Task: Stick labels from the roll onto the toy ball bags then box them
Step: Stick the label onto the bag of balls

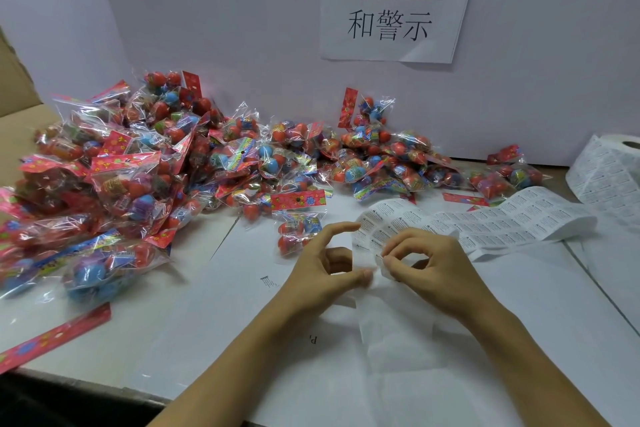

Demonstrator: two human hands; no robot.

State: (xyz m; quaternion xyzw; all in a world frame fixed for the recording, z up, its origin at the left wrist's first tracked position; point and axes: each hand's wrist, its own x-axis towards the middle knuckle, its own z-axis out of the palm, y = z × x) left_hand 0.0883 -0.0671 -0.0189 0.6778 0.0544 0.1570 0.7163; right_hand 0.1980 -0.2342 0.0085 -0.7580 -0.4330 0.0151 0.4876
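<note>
Clear toy ball bags (194,163) heap at ten o'clock; the white label roll (609,177) sits at two o'clock, its strip (485,222) unrolled centreward.

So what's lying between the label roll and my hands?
The unrolled label strip runs from the roll to both hands, in the head view.
</note>
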